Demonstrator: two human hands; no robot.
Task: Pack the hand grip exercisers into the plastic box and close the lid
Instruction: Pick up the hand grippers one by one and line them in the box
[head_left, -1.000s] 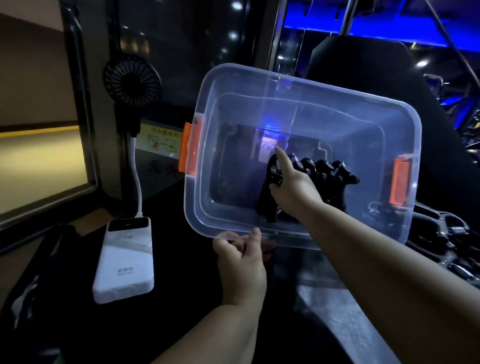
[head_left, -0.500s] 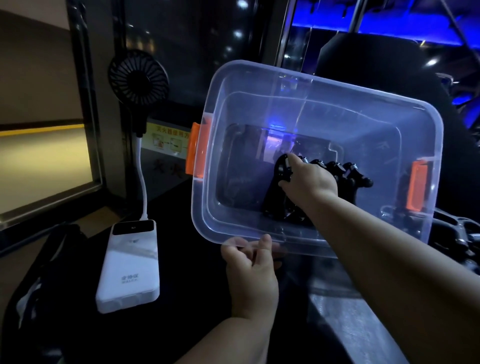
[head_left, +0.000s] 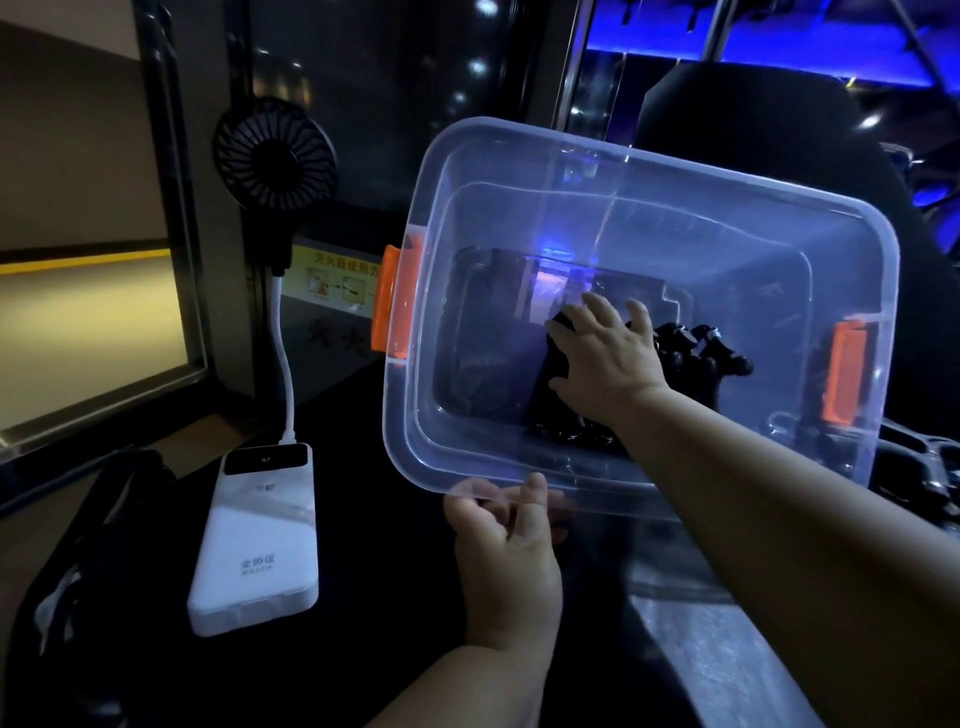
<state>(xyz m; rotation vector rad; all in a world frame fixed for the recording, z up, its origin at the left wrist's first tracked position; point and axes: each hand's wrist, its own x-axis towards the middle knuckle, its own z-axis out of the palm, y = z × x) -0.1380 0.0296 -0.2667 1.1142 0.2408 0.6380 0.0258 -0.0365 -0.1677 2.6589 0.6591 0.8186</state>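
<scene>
Left hand (head_left: 506, 540) pinches the rim of the plastic box (head_left: 408, 415) at 6 o'clock; right hand (head_left: 608, 358), fingers spread, presses the hand grip exercisers (head_left: 696, 348) inside, toward 4 o'clock.

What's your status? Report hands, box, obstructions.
Left hand grips the near rim of the plastic box. Right hand open, fingers spread, on hand grip exercisers inside. No lid on. Opening unobstructed.
</scene>
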